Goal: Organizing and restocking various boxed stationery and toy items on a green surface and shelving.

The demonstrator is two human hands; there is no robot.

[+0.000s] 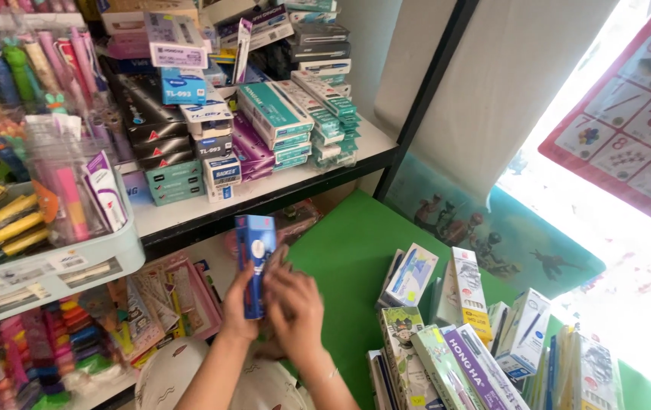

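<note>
The left hand (pixel 238 307) is closed around a tall blue box (pixel 254 262). The fingers wrap the lower part of the box and hold it standing up. The right hand (pixel 295 304) is right beside it, with its fingers spread and a bit blurry. It touches the side of the box or is very close to it; I cannot tell which. So the two hands are together, both at the blue box, in front of the edge of the white shelf (pixel 265 193).

Under the hands is a green sheet (pixel 348 250). To the right on it stand more boxes in a row. One is a white box with a blue pen picture (pixel 410 275), and one is a purple box (pixel 476 364). They lean on each other.

Above the hands, the white shelf holds stacks of small boxes. Some are teal boxes (pixel 276 114) and some are black boxes (pixel 147 121). To the left is a pale tray (pixel 75 266) with yellow pens (pixel 3 224) and a clear pack with pink pens (pixel 71 193).

Far to the right hangs a red chart with pictures and shapes (pixel 636 114) by a bright window.
</note>
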